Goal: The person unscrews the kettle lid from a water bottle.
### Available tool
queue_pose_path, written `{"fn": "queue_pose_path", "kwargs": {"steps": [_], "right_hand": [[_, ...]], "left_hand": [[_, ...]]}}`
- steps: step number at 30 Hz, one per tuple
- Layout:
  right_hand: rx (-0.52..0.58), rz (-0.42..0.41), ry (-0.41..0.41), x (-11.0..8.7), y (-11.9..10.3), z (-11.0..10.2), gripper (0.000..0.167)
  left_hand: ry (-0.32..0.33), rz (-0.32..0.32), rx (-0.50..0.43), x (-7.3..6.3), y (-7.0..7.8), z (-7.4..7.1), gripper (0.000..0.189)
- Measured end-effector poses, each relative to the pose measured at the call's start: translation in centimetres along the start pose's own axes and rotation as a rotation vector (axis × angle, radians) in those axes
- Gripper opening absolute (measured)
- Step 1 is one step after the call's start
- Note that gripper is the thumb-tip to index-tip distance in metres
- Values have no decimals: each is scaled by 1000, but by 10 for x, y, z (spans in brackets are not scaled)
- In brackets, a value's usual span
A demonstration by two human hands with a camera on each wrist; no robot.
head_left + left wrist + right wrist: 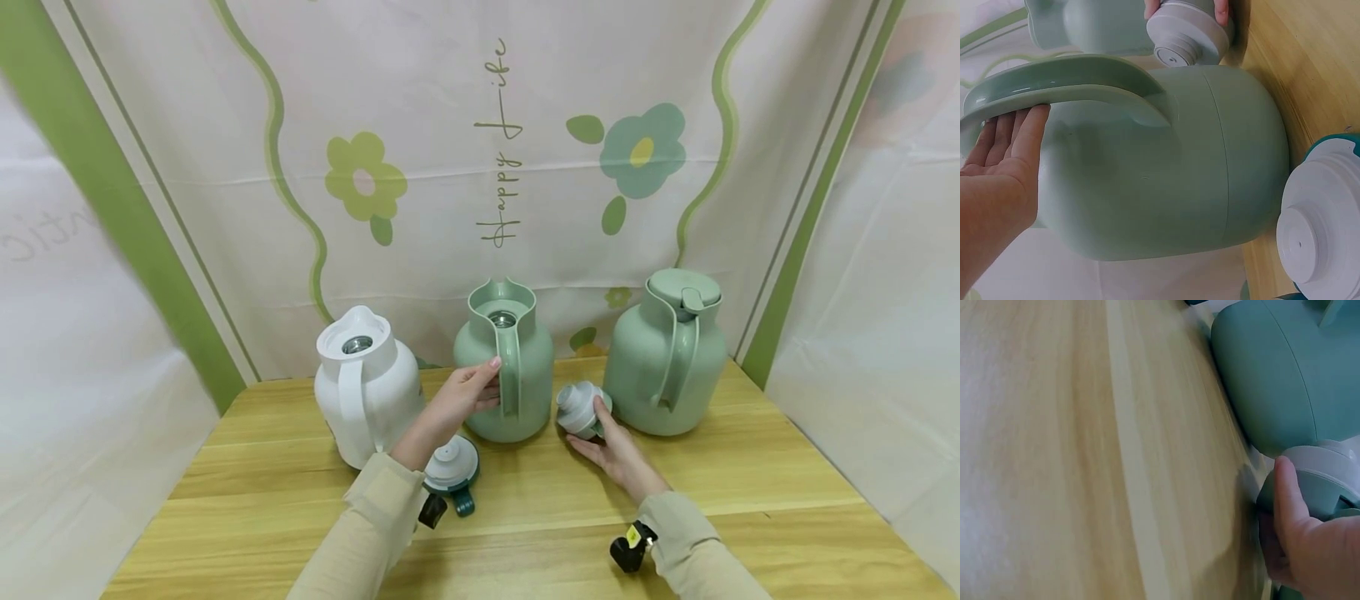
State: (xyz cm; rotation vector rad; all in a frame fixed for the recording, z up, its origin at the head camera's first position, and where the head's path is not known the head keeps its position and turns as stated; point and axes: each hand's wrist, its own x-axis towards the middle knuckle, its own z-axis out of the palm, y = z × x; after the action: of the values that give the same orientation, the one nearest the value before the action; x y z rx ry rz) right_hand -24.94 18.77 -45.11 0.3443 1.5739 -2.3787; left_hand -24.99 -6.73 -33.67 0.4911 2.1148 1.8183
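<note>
Two beige-sleeved arms (375, 512) reach forward. The bare left hand (459, 398) grips; lower down, the bare right hand (621, 454) grips too.

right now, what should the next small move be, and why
Probably lift the grey-and-green lid in the right hand towards the middle green jug: its mouth is uncovered, the left hand is at its handle, and the green jug to the right is already covered.

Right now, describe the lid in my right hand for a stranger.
On the wooden table, find the middle jug and right jug. Between them in the head view, the right hand holds the lid. Its pale green cap sets it apart from the teal-rimmed lid near the white jug.
</note>
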Motion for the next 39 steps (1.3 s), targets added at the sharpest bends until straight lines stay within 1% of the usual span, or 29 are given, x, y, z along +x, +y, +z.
{"fn": "queue_pose_path", "kwargs": {"steps": [6, 13, 19, 26, 31, 36, 39], "right_hand": [[-36, 11, 18, -2, 0, -2, 88], [-82, 21, 8, -2, 1, -8, 79], [-121, 33, 10, -4, 1, -15, 76], [-258, 36, 39, -7, -2, -21, 75], [-350, 44, 52, -9, -4, -24, 70], [-378, 57, 44, -11, -7, -26, 69], [-380, 65, 38, -12, -8, -28, 69]], "left_hand": [[1, -2, -3, 0, 0, 0, 61], [-2, -2, -1, 0, 1, 1, 61], [0, -2, -3, 0, 1, 1, 61], [21, -13, -11, 0, 0, 1, 61], [18, -31, -52, 0, 2, 0, 63], [-8, -45, -108, -1, 5, -1, 71], [-18, -46, -140, -2, 7, -1, 73]]}}
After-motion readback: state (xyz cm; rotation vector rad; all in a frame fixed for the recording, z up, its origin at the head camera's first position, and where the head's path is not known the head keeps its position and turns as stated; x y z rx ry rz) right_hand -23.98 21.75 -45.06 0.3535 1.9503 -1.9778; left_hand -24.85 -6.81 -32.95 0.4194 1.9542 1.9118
